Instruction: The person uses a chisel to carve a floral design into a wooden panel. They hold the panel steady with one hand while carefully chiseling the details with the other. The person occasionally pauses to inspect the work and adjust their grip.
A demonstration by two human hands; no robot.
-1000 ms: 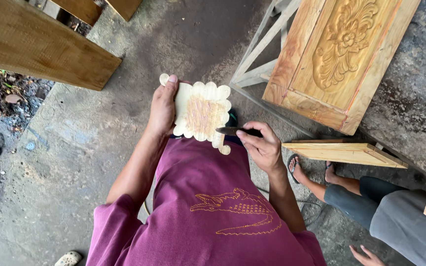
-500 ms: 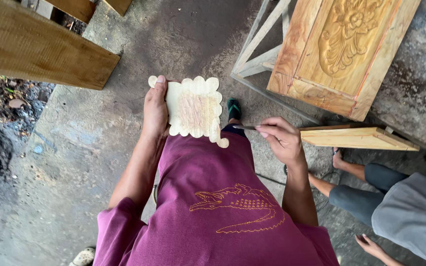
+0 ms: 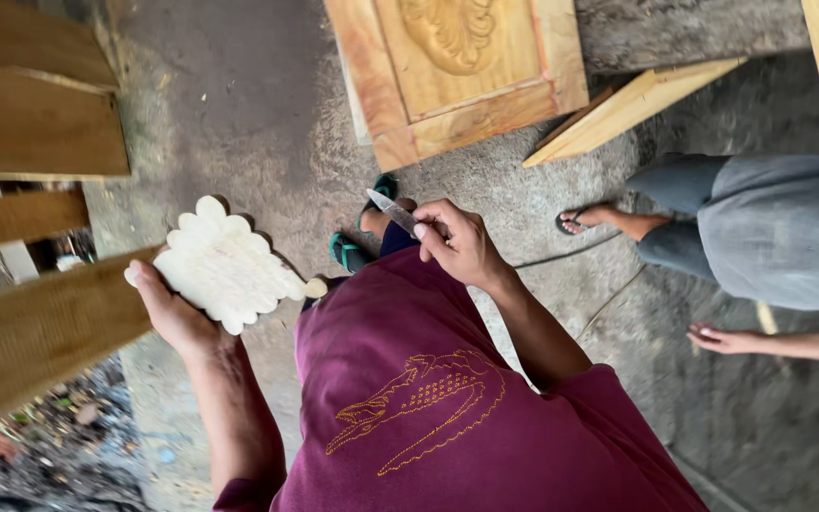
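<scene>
- One pale scalloped wooden piece (image 3: 225,268) rests flat in the left hand (image 3: 174,318), grip closed under its lower edge, thumb on the near rim, held out over the concrete floor (image 3: 239,114)
- One small knife (image 3: 393,211) sits in the right hand (image 3: 457,245), fingers curled shut round its handle, blade pointing up-left, well apart from the scalloped piece
- One carved wooden panel (image 3: 457,71) lies on the floor ahead; one loose wooden plank (image 3: 632,106) lies just beside it
- One other person (image 3: 760,237) in grey squats to the right, one sandalled foot (image 3: 588,221) and one hand (image 3: 727,339) showing
</scene>
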